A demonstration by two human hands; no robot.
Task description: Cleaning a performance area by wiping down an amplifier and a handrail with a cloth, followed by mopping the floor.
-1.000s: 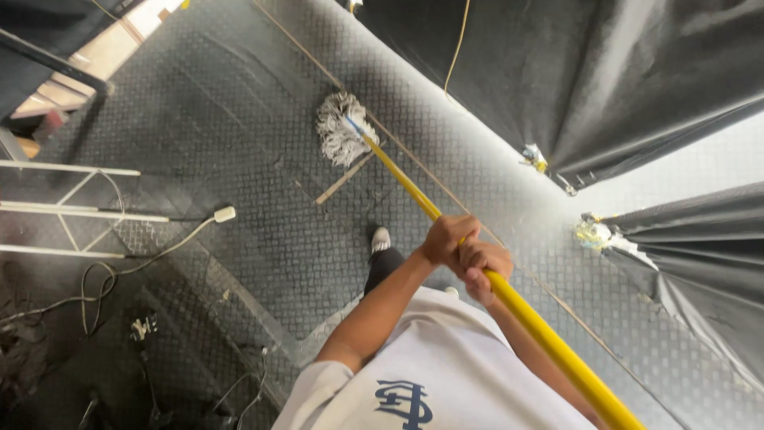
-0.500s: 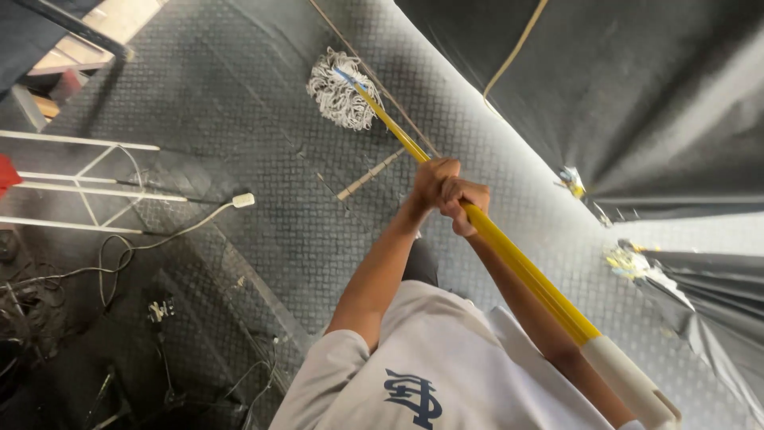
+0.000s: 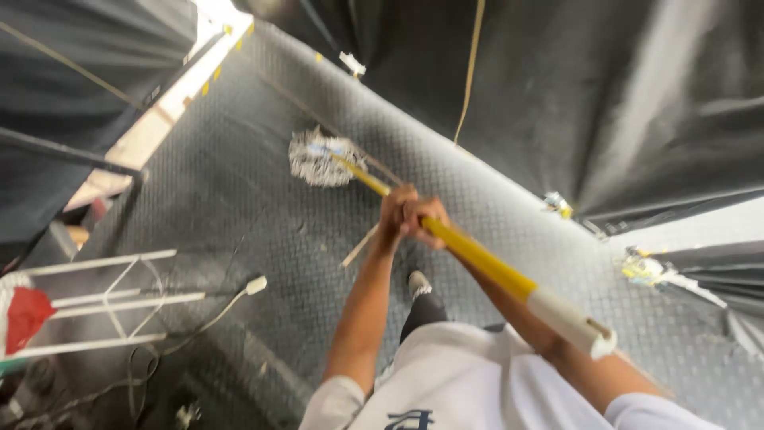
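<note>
Leaning across the middle of the scene: one mop, yellow handle (image 3: 477, 255) with a white end cap near the person's chest, running down and away to a grey-white string mop head (image 3: 318, 158) that lies on the floor. Left hand (image 3: 395, 213) and right hand (image 3: 426, 219): both closed tight round the yellow handle, side by side and touching, partway along the shaft. Floor (image 3: 239, 207): dark grey, with a raised stud pattern. Thin pale stick (image 3: 360, 244): flat on the floor just beside the hands' line, between mop head and shoe. One shoe (image 3: 418, 283), light-coloured, below the hands. Black drapes (image 3: 605, 103) hang along the right and the upper left. White metal frame (image 3: 103, 302) at left, a red cloth (image 3: 28, 314) on it; a white cable (image 3: 231, 299) trails nearby.
</note>
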